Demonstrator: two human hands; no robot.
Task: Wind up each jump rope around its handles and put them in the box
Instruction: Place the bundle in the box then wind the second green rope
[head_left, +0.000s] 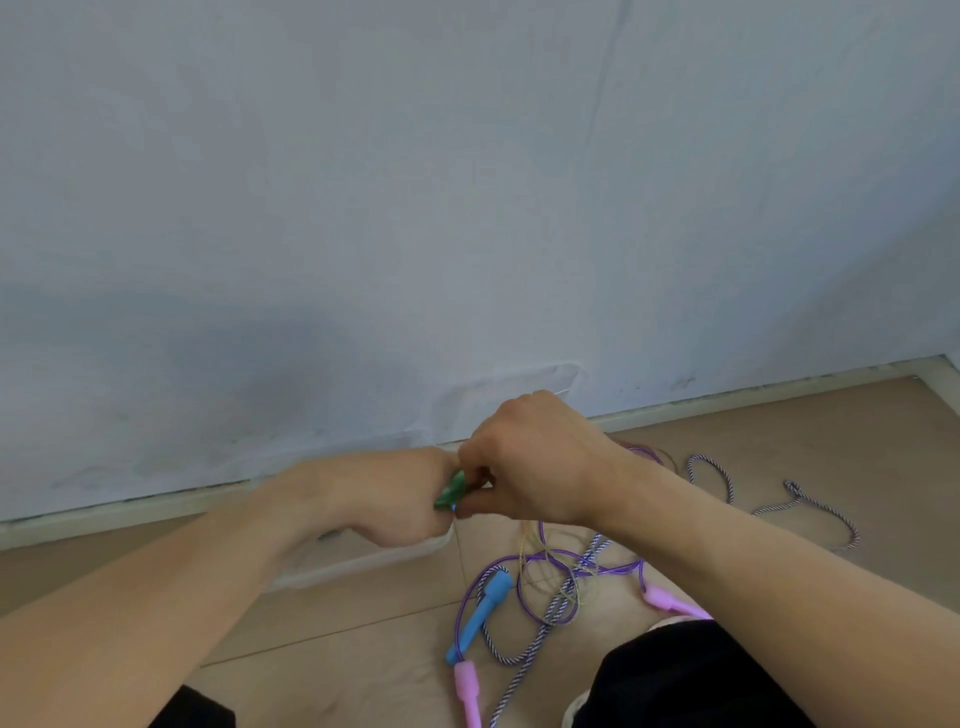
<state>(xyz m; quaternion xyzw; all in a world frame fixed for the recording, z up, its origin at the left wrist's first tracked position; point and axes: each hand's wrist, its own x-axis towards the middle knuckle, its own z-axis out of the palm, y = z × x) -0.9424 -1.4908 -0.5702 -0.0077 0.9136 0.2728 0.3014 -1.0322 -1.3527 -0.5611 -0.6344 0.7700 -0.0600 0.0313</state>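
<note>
A: Entry. Wall (467, 182) is filling the upper field; wooden floor (363, 613) is running below it. A clear plastic box (363, 564) is sitting against the wall at 9 o'clock from the hands, largely hidden behind the left forearm.

B: Hands?

A: The left hand (395, 499) is closing around a green handle (451, 493). The right hand (540, 457) is meeting it from 3 o'clock, fingers curling in at the same handle; whether it is pinching cord or handle, I cannot tell. A thin gold cord (527, 540) is hanging from the hands toward the pile at 6 o'clock.

B: Judgement on the step?

A: Winding of the green rope appears to be in progress. Advisable: keep the handle steady in the left hand, feed the cord under light tension, lay turns side by side, and lift slack clear of the tangle so it is not dragging the other ropes along.

B: Count?

A: One green handle showing; a second cannot be told. One blue handle (485, 608), two pink handles (470, 691) (670, 603). Cords: one purple cord (545, 558), one striped braided rope (810, 499), one gold. One box.
</note>
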